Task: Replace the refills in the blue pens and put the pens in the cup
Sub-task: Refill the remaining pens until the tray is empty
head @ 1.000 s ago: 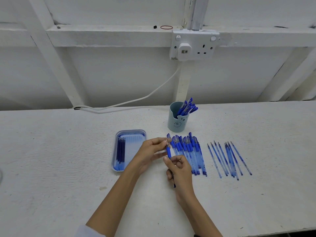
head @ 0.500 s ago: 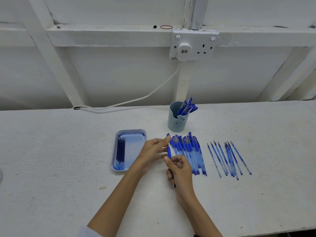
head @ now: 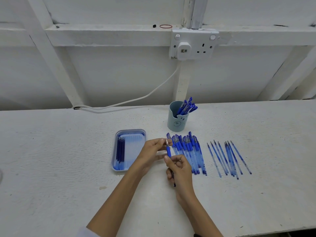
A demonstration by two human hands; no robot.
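Left hand (head: 153,152) fingertips pinch the tip of one blue pen (head: 169,152) at frame centre, and the right hand (head: 180,170) curls round its barrel. To the right lie about nine pens in a row (head: 187,151), then about eight loose refills (head: 229,158). At left, four dark refills (head: 120,151) lie in the tray (head: 131,131). Above, the cup (head: 177,122) holds several pens, too bunched to count.

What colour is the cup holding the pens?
The cup is pale grey-blue, with a little face; head view.

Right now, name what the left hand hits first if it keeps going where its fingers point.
Its fingers point right. The left hand pinches the tip of the held pen; beyond that comes the row of pens, though the hand may pass above them, since height is unclear.
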